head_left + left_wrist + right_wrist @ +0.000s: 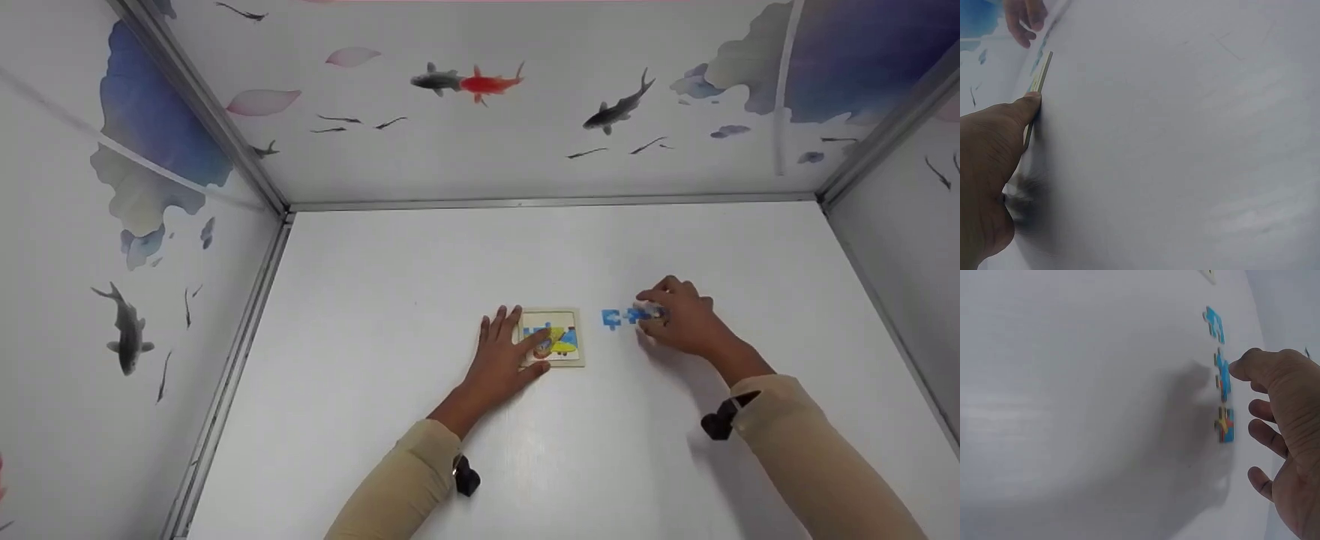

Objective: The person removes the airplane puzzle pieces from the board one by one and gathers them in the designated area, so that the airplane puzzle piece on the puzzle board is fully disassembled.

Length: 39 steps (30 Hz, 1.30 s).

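Note:
My left hand [499, 360] rests with spread fingers on a small square wooden puzzle board [581, 341], its thumb along the near edge. Part of a blue and yellow picture shows inside the frame, and the rest lies under my fingers. To the right of the board, three loose jigsaw pieces lie in a row: a blue one [1216, 324], a middle one [1224, 376] and a blue, yellow and red one [1226, 424]. Over the latter two hovers my right hand [686, 319], thumb and fingers apart, thumb tip close to the middle piece. Nothing is between its fingers.
The white tabletop [360, 315] is bounded by a back wall [525, 150] with painted fish and by side walls left and right. Metal strips run along the edges. A black wrist device [466, 477] sits at the left cuff, another [718, 421] at the right.

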### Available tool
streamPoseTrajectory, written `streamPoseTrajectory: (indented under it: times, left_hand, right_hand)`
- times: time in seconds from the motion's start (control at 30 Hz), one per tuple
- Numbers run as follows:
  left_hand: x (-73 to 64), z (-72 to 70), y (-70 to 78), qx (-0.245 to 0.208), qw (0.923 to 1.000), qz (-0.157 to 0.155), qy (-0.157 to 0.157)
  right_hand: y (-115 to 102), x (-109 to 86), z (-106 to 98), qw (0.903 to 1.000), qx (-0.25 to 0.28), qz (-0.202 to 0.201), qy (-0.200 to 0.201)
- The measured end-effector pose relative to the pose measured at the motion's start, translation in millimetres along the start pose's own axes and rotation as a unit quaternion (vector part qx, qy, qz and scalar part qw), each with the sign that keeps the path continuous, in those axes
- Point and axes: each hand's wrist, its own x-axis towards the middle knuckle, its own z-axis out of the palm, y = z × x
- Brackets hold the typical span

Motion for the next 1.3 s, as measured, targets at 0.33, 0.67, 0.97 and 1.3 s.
streamPoseTrajectory:
  times: [0.33,0.67,0.97,1.3]
  left_hand:
    - [2.7,-4.2,0.7,0.032,0.9986,-0.039,0.018]
    - [6.2,-7.6,-4.6,-0.003,0.9989,-0.042,0.019]
    - [9.9,-9.0,-8.0,-0.021,0.9986,-0.048,0.004]
    - [9.4,-11.9,-6.6,-0.019,0.9989,-0.042,0.011]
  right_hand:
    - [-44.7,11.2,20.5,0.9995,0.011,-0.031,-0.002]
    - [-77.1,18.2,45.4,0.9949,0.008,-0.100,0.001]
    - [-108.8,27.6,58.3,0.9918,0.006,-0.125,-0.023]
    - [-126.0,34.5,70.0,0.9896,0.005,-0.136,-0.046]
